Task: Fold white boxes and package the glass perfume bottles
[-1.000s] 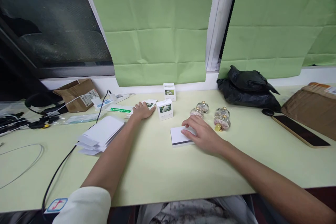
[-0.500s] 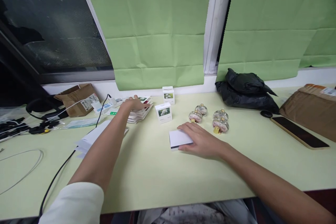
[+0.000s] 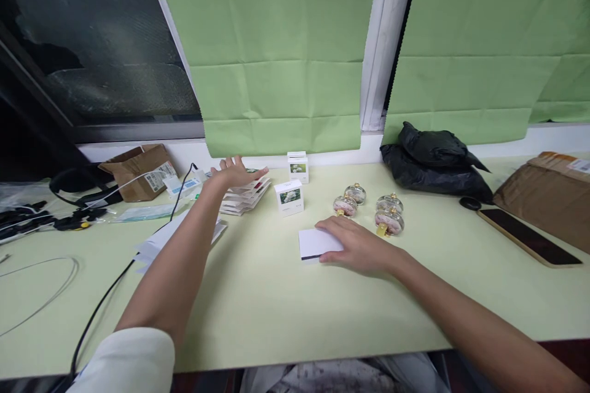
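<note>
So the left hand (image 3: 237,171) is stretched out flat over a fanned stack of flattened white cartons (image 3: 246,195) near the back of the pale green table (image 3: 276,307), fingers spread wide open. It's hovering on or just above the top one and doesn't have a grip on anything, can't quite tell if it's actually touching.

Right hand (image 3: 357,247) is lying palm down on a white card pad (image 3: 314,244) with a dark edge, in the middle of the table. Fingers loosely extended, resting on its right side, not curled around it.

Containers: two little white boxes with a flower picture on the front, one (image 3: 289,197) standing just right of the carton stack, the other (image 3: 297,166) further back by the window sill. Both closed, so no idea what's inside. Right behind the right hand there's a cluster of small round glass jars (image 3: 369,205) with gold tops, and they have pinkish stuff in them, too small to say what exactly.

Other bits: a loose pile of white sheets (image 3: 157,245) under the left forearm, a crumpled black plastic bag (image 3: 433,159) by the sill, a phone (image 3: 530,236) lying face up on the right, brown parcels at both ends (image 3: 138,169).
</note>
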A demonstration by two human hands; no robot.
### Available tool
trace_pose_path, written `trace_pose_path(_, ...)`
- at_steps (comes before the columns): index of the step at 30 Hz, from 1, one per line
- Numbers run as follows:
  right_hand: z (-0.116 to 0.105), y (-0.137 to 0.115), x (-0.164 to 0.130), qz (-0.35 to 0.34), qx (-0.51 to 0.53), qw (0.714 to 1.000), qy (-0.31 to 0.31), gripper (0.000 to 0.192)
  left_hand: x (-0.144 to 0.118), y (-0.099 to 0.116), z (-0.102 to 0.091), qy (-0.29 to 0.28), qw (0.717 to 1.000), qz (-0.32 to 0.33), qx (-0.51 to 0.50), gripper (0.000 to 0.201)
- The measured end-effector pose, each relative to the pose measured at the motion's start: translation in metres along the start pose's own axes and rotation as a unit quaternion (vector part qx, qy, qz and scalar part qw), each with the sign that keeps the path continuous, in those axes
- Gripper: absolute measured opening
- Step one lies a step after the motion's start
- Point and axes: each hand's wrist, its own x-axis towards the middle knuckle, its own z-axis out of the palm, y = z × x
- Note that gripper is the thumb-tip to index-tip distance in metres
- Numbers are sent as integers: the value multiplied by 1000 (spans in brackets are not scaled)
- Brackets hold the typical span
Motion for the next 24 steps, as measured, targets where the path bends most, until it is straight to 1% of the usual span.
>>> trace_pose_path(2,-1,0,0,8,14,1000,6,54,-17,8,-15,91,995,12,-46,100)
trace_pose_path(3,-2,0,0,13,24,1000,12,52,-29,14,-21,153,984,33,-82,84)
trace_pose_path(4,-2,0,1,20,35,999,19,50,-44,20,-26,233,963,71,-118,66)
trace_pose_path(5,-2,0,2,27,47,998,26,49,-62,27,-29,295,935,126,-154,50)
trace_pose_path(6,-2,0,3,36,59,997,32,47,-82,34,-29,325,906,191,-193,38)
trace_pose_path(7,-2,-1,4,45,72,996,39,45,-103,40,-25,325,880,261,-227,29)
trace_pose_path(8,-2,-1,6,53,84,994,49,43,-124,44,-19,292,857,345,-246,24)
trace_pose_path(10,-2,1,11,58,105,990,80,39,-162,48,3,174,809,511,-233,15)
trace_pose_path(11,-3,2,14,56,112,987,101,36,-177,47,17,150,786,559,-219,11)
trace_pose_path(12,-3,3,17,56,117,984,124,34,-190,45,31,137,770,591,-199,9)
trace_pose_path(13,-3,5,20,55,122,980,146,32,-199,41,44,133,763,606,-180,8)
trace_pose_path(15,-4,9,25,54,142,972,177,29,-208,32,66,113,776,595,-175,13)
trace_pose_path(17,-3,12,28,50,174,966,185,28,-209,24,77,77,802,560,-193,23)
trace_pose_path(19,1,14,30,51,199,962,181,29,-207,19,78,23,820,533,-206,34)
trace_pose_path(20,4,15,30,56,202,961,182,29,-205,17,76,-7,825,525,-209,41)
trace_pose_path(22,10,18,31,69,194,959,195,28,-203,14,72,-57,826,519,-212,57)
trace_pose_path(24,18,21,31,79,167,960,211,28,-202,11,70,-87,826,514,-214,68)
